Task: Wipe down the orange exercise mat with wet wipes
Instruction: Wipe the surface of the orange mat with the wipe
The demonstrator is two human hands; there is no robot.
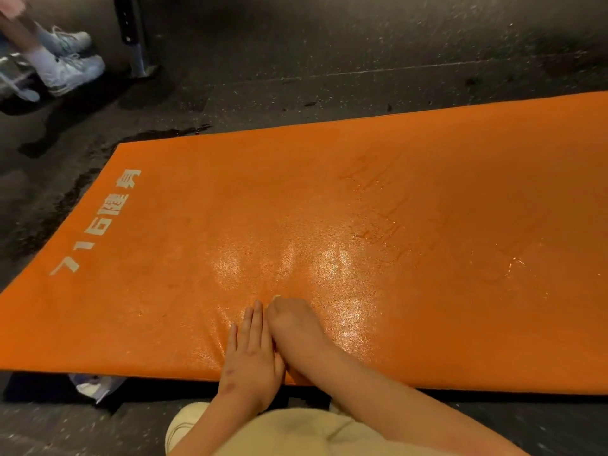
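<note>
An orange exercise mat (362, 199) is lying flat on a dark speckled floor (329, 44), its surface glistening with a wet sheen and streaks around the middle and right. White lettering (95, 222) is running along its left end. The left hand (253, 353) is resting palm down by the mat's near edge, fingers straight and together. The right hand (289, 320) is lying just beside it, touching it, with fingers curled under; whatever is beneath them is hidden. A crumpled pale packet (95, 386) is poking out from under the near edge. At top left, another person's white sneakers (70, 67) are standing near a metal post (136, 57).
</note>
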